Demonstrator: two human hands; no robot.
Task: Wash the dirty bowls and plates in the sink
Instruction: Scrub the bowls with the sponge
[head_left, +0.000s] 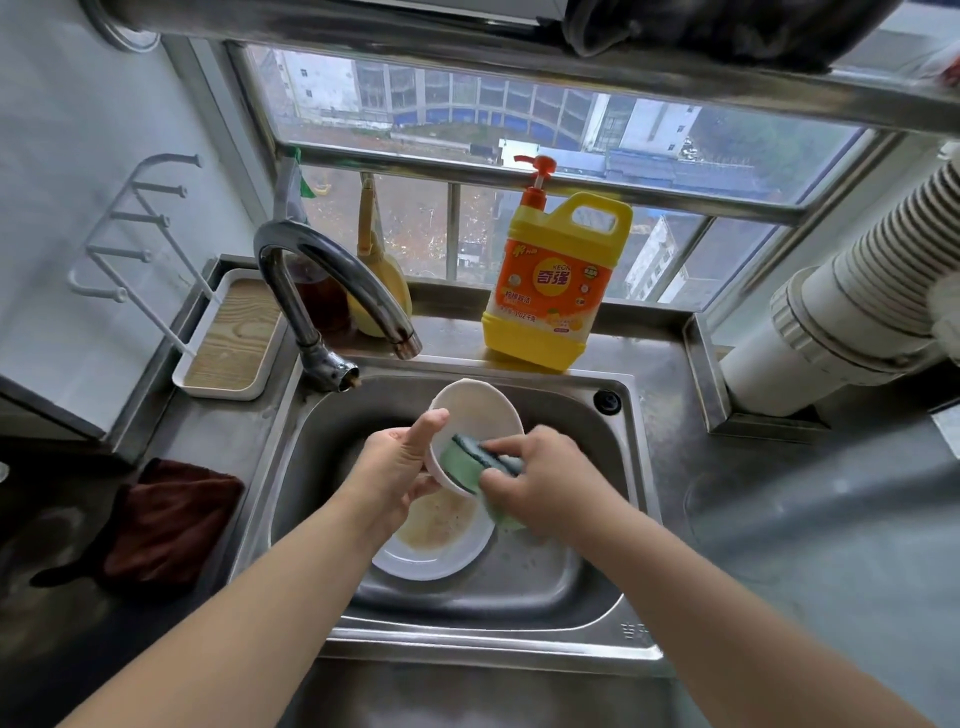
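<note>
From the head camera I look straight down into the stainless steel sink basin (587, 582). My left hand (397, 467) grips a small white ceramic bowl (475, 421) by its near rim, thumb lying up over the edge and the fingers curled underneath, so the bowl is tilted with its opening turned toward the right. My right hand (545, 480) is closed around a green sponge with a dark scouring face (467, 460), pressing it against the bowl's inner wall near the lower rim. Both are held above the basin, not resting in it.

Directly beneath the bowl, on the basin floor, lies a wide white plate (441, 540) smeared with brownish residue across its middle; my left wrist covers part of its left edge.

The curved chrome tap (322, 270) rises from the back left corner, its spout ending just above and left of the bowl. I see no water running from it. On the steel surface (779, 509) behind the basin stands a yellow dish-soap jug with an orange pump (556, 280), against the window. Left of the tap sits a white tray with a wood-grain bottom (228, 343), and a dark brown cloth (171, 519) lies on the surface at the basin's left.
</note>
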